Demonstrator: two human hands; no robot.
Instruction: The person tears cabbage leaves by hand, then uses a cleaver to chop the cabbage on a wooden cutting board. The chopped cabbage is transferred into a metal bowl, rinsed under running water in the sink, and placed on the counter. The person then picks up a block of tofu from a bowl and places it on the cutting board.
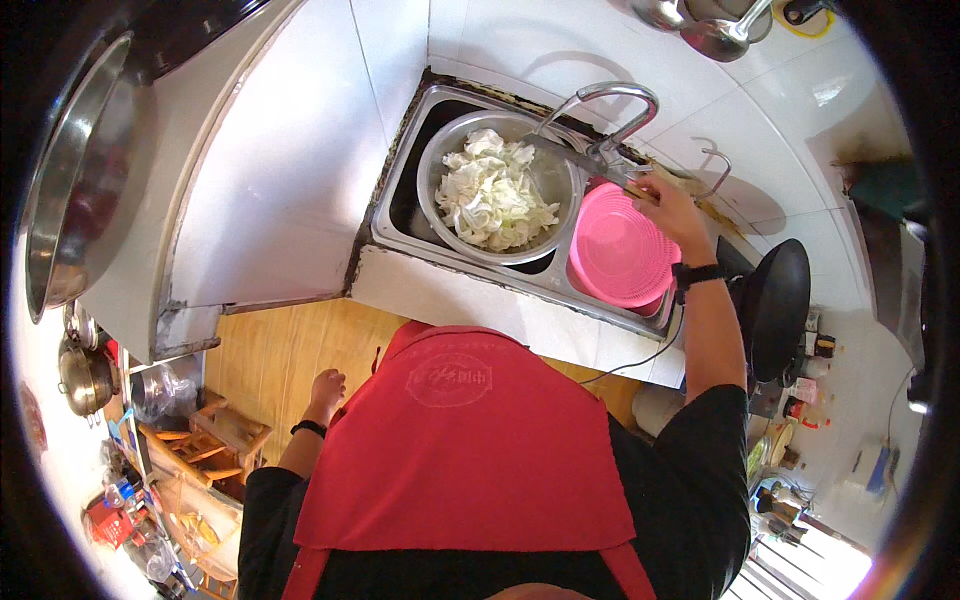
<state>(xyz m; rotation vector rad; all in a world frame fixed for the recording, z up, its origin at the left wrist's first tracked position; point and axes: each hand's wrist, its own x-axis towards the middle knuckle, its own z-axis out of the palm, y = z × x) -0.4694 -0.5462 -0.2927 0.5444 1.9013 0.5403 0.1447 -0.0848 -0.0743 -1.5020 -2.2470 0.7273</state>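
My right hand (pixel 658 204) grips the handle of a knife (pixel 568 154) beside the faucet (pixel 628 129). Its long blade points left, over the rim of a large stainless steel basin (pixel 551 238). Torn pale leaves, apparently cabbage (pixel 491 191), are heaped inside that basin, which sits over the left bowl of a double sink (pixel 395 225). Below my right hand, a pink plastic colander (pixel 619 244) rests in the right bowl. My left hand (pixel 327 393) hangs low at my side, away from the sink, fingers curled and nothing visible in it.
Ladles (pixel 721 41) hang on the tiled wall above the sink. At the right stands a black wok (pixel 780 311). A white panel (pixel 281 169) borders the sink on the left. Wooden stools (pixel 199 446) stand behind my left hand, and a cable (pixel 634 365) hangs at the counter front.
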